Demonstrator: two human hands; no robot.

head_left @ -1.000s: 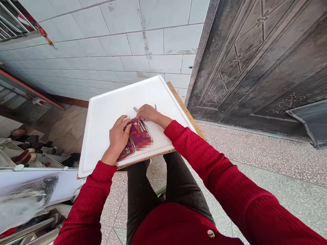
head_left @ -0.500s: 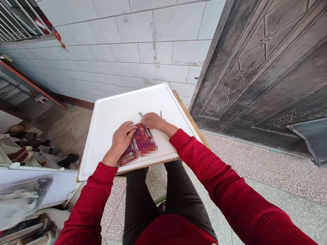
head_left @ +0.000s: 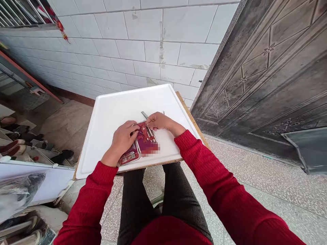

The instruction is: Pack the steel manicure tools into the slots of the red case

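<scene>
A dark red manicure case (head_left: 142, 144) lies unfolded near the front edge of a white tabletop (head_left: 109, 112). Small metal tools (head_left: 129, 156) sit in its left half, and slim tools (head_left: 151, 134) line the right side. My left hand (head_left: 122, 139) grips the case's upper left part, thumb and fingers closed over it. At the upper right corner my right hand (head_left: 160, 120) is closed in a pinch; what lies between the fingertips is too small to make out. Just beyond it rests a flat metal tool (head_left: 144, 114), and a pointed metal tip (head_left: 164, 112) shows behind the hand.
Behind the table rises a pale tiled wall (head_left: 143, 27). A dark panelled metal door (head_left: 255, 75) stands on the right. To the left is a rack with shoes (head_left: 15, 146), with a plastic bag (head_left: 22, 190) nearer me. My legs are close to the table's front edge.
The camera view has shifted slightly. My right hand has drawn a little away from the case's top middle toward its right corner, uncovering more of the inside. The left hand keeps its hold.
</scene>
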